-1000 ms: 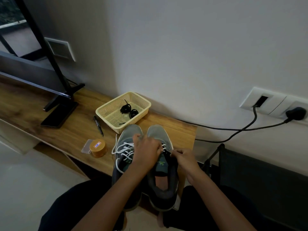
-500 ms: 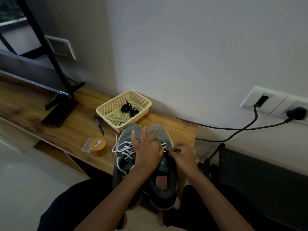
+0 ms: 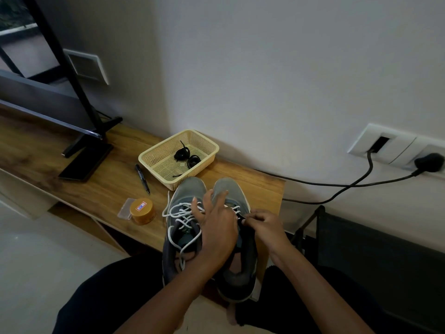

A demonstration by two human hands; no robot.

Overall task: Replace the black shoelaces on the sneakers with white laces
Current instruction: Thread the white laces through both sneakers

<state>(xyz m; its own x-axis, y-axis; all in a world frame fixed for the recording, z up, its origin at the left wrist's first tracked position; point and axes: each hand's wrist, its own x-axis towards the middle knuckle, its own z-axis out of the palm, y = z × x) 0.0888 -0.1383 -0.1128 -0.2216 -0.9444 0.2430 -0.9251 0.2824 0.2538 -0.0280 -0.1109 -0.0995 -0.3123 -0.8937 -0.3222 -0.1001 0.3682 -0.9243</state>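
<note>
Two grey sneakers stand side by side at the wooden shelf's near edge. The left sneaker [image 3: 185, 194] carries a loose white lace [image 3: 179, 213]. Over the right sneaker [image 3: 231, 186] lies my left hand [image 3: 216, 227], fingers spread and straight, covering most of its lacing. My right hand [image 3: 262, 222] pinches the white lace at the right sneaker's right eyelets. Two coiled black laces [image 3: 187, 157] lie in the cream basket [image 3: 154, 155] behind the shoes.
A black marker [image 3: 142, 175] and a round orange tin [image 3: 142, 210] on a clear packet lie left of the shoes. A TV on a black stand [image 3: 84, 141] fills the shelf's left. Black cables [image 3: 337, 184] run from wall sockets at right, above a dark chair.
My left hand went from a fist gripping the lace to spread, straight fingers lying over the right sneaker. My right hand shifted slightly forward, still pinching the lace.
</note>
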